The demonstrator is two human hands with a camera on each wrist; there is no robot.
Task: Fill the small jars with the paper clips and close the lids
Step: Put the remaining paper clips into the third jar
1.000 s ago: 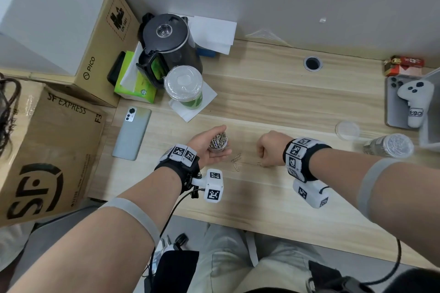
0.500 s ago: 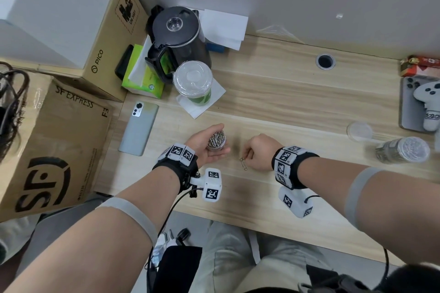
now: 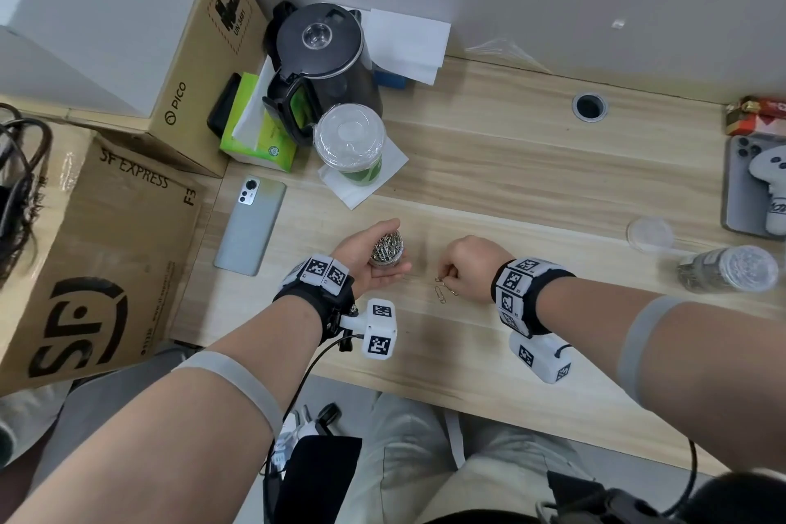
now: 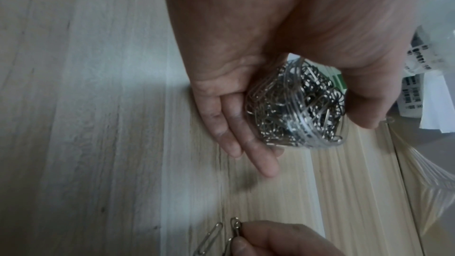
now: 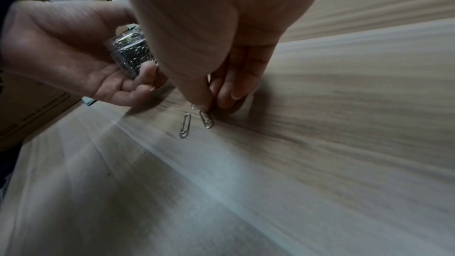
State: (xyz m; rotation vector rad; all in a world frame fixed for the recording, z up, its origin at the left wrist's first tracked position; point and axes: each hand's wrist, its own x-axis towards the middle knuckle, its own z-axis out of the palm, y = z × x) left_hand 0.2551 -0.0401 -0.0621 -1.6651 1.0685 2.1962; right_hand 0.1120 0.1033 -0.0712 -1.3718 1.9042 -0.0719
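My left hand (image 3: 385,266) lies palm up just above the desk and grips a small clear jar (image 3: 386,248) packed with silver paper clips and without a lid. The left wrist view shows the jar (image 4: 295,108) between thumb and fingers. Just to its right, my right hand (image 3: 448,277) is curled down on the desk and pinches the end of a paper clip (image 5: 206,119) with thumb and fingertip. A second clip (image 5: 185,126) lies loose beside it. A second jar of clips (image 3: 727,268) lies on its side at the far right, with a clear lid (image 3: 650,234) nearby.
A black kettle (image 3: 323,55), a lidded plastic cup (image 3: 351,145) on a napkin, a green tissue pack (image 3: 259,140) and a grey phone (image 3: 251,225) fill the desk's back left. Cardboard boxes (image 3: 85,260) stand to the left. Another phone with a white controller (image 3: 761,191) sits far right.
My right hand has moved left to the loose clips beside the jar and now pinches one. The left hand and jar have stayed in place.
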